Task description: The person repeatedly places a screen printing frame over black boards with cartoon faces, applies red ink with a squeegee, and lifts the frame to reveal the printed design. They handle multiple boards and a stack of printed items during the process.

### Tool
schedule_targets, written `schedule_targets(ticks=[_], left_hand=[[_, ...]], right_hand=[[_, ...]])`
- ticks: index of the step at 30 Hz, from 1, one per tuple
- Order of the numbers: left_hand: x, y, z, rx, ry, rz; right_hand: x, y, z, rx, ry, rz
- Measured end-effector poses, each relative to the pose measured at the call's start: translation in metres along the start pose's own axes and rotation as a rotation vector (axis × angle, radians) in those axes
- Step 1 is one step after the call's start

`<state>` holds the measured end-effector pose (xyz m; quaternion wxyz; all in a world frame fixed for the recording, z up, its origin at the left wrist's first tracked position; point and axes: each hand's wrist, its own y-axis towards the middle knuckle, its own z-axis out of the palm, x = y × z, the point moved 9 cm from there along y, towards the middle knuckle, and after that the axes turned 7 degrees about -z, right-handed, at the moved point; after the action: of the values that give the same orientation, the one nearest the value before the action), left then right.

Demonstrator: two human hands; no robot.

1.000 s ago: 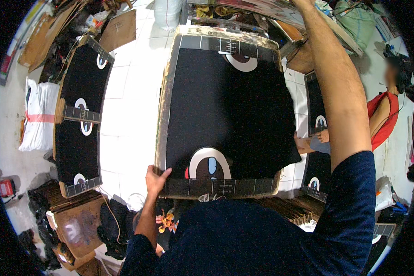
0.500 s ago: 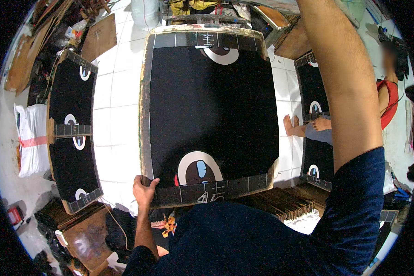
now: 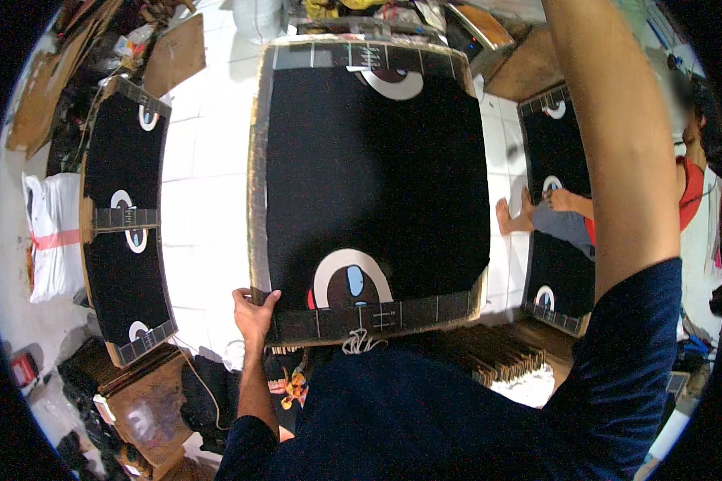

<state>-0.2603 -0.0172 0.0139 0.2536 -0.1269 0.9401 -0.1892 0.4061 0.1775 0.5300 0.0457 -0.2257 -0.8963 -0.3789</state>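
A large flat board (image 3: 257,184) covered with black cloth (image 3: 377,176) lies in front of me. Parts of printed cartoon eyes, in white, brown and blue, show on the cloth at the near edge (image 3: 353,278) and the far edge (image 3: 397,82). Dark strips with white ruled marks run along both these edges. My left hand (image 3: 254,317) grips the board's near left corner, thumb on top and fingers mostly hidden below. My right arm reaches up along the right side past the upper rim of the picture, so the hand is out of sight.
Similar cloth-covered boards stand at the left (image 3: 128,160) and right (image 3: 549,144), across white floor tiles (image 3: 208,176). A person in a red top (image 3: 691,192) sits at the right, bare feet near my board. A white sack (image 3: 52,236) leans at far left.
The view has shifted a little, and the board's near edge sits slightly higher in the picture. My left hand keeps its corner hold. The seated person's upper body appears farther right.
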Motion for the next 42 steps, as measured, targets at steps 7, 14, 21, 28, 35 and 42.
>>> schedule_targets(ticks=[7,14,21,28,35,42], left_hand=[[-0.004,0.015,0.014,0.017,0.054,0.028],[-0.275,-0.021,-0.025,-0.032,-0.384,0.713],[-0.351,-0.006,0.097,0.692,-1.406,-0.182],[-0.238,0.019,0.16,0.646,-0.974,-0.249],[-0.258,-0.004,0.135,0.185,-0.686,0.26],[-0.197,0.041,0.112,-0.138,-0.841,0.251]], right_hand=[[0.008,-0.07,-0.015,-0.052,0.127,0.06],[0.005,-0.217,0.001,-0.277,0.31,-0.173],[-0.013,-0.412,0.056,-0.24,0.467,-0.311],[-0.055,-0.543,0.12,0.214,0.339,-0.196],[-0.074,-0.556,0.137,0.232,0.348,-0.263],[-0.138,-0.559,0.07,0.156,0.613,-0.074]])
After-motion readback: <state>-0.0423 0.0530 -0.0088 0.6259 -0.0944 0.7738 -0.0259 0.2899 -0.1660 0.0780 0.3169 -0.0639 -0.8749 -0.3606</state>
